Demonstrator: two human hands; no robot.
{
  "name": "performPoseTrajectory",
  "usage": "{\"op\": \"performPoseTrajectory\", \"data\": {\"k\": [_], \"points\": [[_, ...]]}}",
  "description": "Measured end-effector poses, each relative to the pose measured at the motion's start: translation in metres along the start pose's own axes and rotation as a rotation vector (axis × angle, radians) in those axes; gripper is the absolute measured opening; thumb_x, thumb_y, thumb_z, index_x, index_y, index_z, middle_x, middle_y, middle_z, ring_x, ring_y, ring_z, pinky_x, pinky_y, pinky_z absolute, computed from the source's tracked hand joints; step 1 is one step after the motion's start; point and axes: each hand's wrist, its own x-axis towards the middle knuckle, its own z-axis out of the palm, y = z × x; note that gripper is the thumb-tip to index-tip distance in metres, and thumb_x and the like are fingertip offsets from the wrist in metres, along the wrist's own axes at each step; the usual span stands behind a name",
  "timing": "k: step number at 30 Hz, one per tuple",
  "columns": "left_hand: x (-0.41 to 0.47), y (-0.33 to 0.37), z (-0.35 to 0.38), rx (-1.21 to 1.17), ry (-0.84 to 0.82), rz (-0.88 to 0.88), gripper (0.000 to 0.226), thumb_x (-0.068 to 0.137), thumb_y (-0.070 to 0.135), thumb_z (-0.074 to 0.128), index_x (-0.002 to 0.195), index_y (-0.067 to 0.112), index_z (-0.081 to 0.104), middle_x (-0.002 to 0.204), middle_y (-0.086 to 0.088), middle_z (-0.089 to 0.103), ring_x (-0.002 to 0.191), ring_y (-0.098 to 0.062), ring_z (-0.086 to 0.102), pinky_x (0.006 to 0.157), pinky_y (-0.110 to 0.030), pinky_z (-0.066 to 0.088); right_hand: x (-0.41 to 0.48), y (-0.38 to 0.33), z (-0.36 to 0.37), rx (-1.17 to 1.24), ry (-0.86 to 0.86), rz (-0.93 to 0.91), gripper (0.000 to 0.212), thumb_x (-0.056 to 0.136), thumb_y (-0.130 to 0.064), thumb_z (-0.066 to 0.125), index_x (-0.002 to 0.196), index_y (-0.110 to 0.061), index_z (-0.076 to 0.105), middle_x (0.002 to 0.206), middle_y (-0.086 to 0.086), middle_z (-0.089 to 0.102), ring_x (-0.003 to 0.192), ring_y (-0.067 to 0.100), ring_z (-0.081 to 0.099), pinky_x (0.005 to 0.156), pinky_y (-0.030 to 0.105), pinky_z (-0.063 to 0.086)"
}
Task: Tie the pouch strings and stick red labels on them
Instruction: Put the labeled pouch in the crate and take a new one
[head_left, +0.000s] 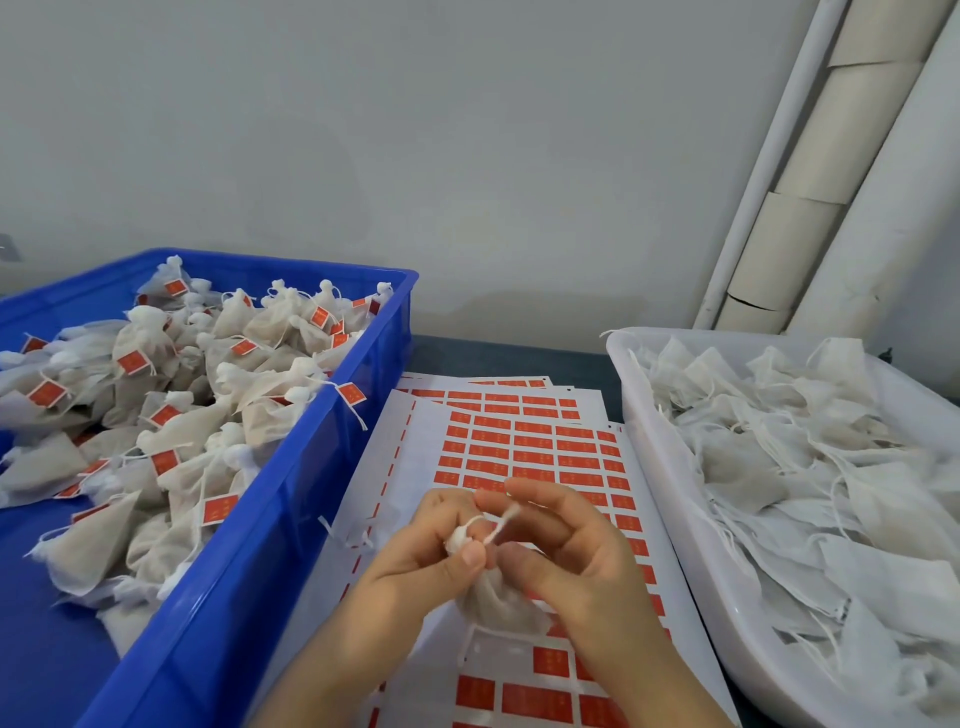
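A small white mesh pouch (496, 603) hangs between my two hands above the label sheets. My left hand (415, 561) pinches its gathered neck between thumb and fingers. My right hand (566, 545) holds the white string (501, 525) that runs up from the neck, fingers curled round it. Sheets of red labels (524, 452) lie flat on the table under my hands.
A blue crate (291, 493) at the left holds many tied pouches with red labels. A white tub (670, 499) at the right is filled with untied pouches and loose strings. A wall stands behind, with pipes (810, 208) at the back right.
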Motion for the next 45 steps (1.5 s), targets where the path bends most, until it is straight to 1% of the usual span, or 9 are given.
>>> {"op": "performPoseTrajectory", "data": {"k": [4, 8, 10, 13, 19, 26, 29, 33, 45], "points": [[-0.001, -0.004, 0.007, 0.047, -0.009, 0.026, 0.022, 0.074, 0.035, 0.052, 0.083, 0.026, 0.069, 0.101, 0.016, 0.056, 0.097, 0.002, 0.058, 0.076, -0.011, 0.049, 0.003, 0.001, 0.0, 0.049, 0.072, 0.087, 0.045, 0.065, -0.025, 0.075, 0.106, -0.033, 0.059, 0.099, -0.022, 0.07, 0.096, -0.002, 0.065, 0.076, 0.02, 0.055], [0.003, -0.005, 0.011, 0.059, 0.027, 0.072, 0.013, 0.082, 0.045, 0.058, 0.085, 0.041, 0.07, 0.112, 0.037, 0.048, 0.109, 0.013, 0.049, 0.079, -0.01, 0.048, 0.005, 0.002, -0.002, 0.155, 0.134, 0.163, 0.049, 0.062, -0.021, 0.078, 0.107, -0.028, 0.061, 0.095, -0.009, 0.073, 0.09, 0.013, 0.069, 0.08, 0.035, 0.057], [0.004, -0.005, 0.009, 0.009, 0.022, 0.072, 0.02, 0.073, 0.043, 0.058, 0.088, 0.04, 0.071, 0.118, 0.035, 0.047, 0.113, 0.01, 0.049, 0.081, -0.015, 0.05, 0.003, 0.0, 0.002, 0.207, 0.03, 0.206, 0.058, 0.052, -0.037, 0.075, 0.107, -0.031, 0.06, 0.097, -0.005, 0.072, 0.093, 0.019, 0.069, 0.084, 0.041, 0.056], [0.002, -0.004, 0.007, -0.089, -0.022, 0.014, 0.019, 0.072, 0.037, 0.059, 0.086, 0.039, 0.072, 0.118, 0.03, 0.053, 0.114, 0.0, 0.054, 0.082, -0.021, 0.052, 0.001, -0.001, 0.006, 0.345, -0.141, 0.271, 0.06, 0.055, -0.038, 0.073, 0.112, -0.031, 0.058, 0.1, -0.001, 0.072, 0.094, 0.023, 0.068, 0.077, 0.035, 0.057], [0.003, -0.006, 0.006, -0.033, -0.047, -0.007, 0.022, 0.076, 0.033, 0.055, 0.091, 0.034, 0.071, 0.121, 0.027, 0.052, 0.118, -0.003, 0.051, 0.095, -0.029, 0.049, 0.003, 0.005, 0.002, 0.455, -0.105, 0.289, 0.061, 0.054, -0.025, 0.075, 0.111, -0.02, 0.056, 0.093, 0.008, 0.073, 0.088, 0.028, 0.07, 0.068, 0.032, 0.058], [0.006, -0.009, 0.007, 0.067, 0.123, 0.034, 0.021, 0.071, 0.041, 0.059, 0.083, 0.032, 0.074, 0.106, 0.021, 0.062, 0.106, -0.004, 0.058, 0.084, -0.024, 0.052, 0.001, 0.013, 0.012, 0.154, 0.096, 0.161, 0.038, 0.067, -0.027, 0.068, 0.102, -0.022, 0.053, 0.089, -0.008, 0.073, 0.086, 0.011, 0.069, 0.076, 0.025, 0.057], [0.008, -0.012, 0.013, 0.081, 0.296, 0.009, 0.017, 0.082, 0.027, 0.058, 0.075, 0.025, 0.074, 0.084, 0.01, 0.068, 0.089, -0.01, 0.065, 0.069, -0.019, 0.052, -0.003, 0.015, 0.021, 0.03, 0.224, 0.024, 0.028, 0.074, -0.023, 0.069, 0.095, -0.024, 0.051, 0.087, -0.017, 0.069, 0.086, 0.003, 0.067, 0.073, 0.015, 0.055], [0.009, -0.012, 0.02, 0.12, 0.456, -0.008, 0.02, 0.091, 0.017, 0.053, 0.075, 0.016, 0.066, 0.067, 0.009, 0.067, 0.072, -0.002, 0.065, 0.052, -0.009, 0.047, -0.007, 0.017, 0.028, -0.059, 0.308, -0.15, 0.033, 0.065, -0.035, 0.067, 0.09, -0.024, 0.048, 0.088, -0.017, 0.067, 0.085, 0.006, 0.066, 0.067, 0.01, 0.051], [0.007, -0.012, 0.021, 0.174, 0.573, 0.175, 0.018, 0.082, 0.004, 0.064, 0.079, 0.022, 0.066, 0.078, 0.015, 0.069, 0.081, -0.001, 0.066, 0.053, -0.01, 0.049, -0.005, 0.02, 0.024, -0.12, 0.341, -0.255, 0.037, 0.068, -0.026, 0.073, 0.091, -0.024, 0.044, 0.085, -0.018, 0.068, 0.079, 0.003, 0.067, 0.07, 0.008, 0.05]]}}
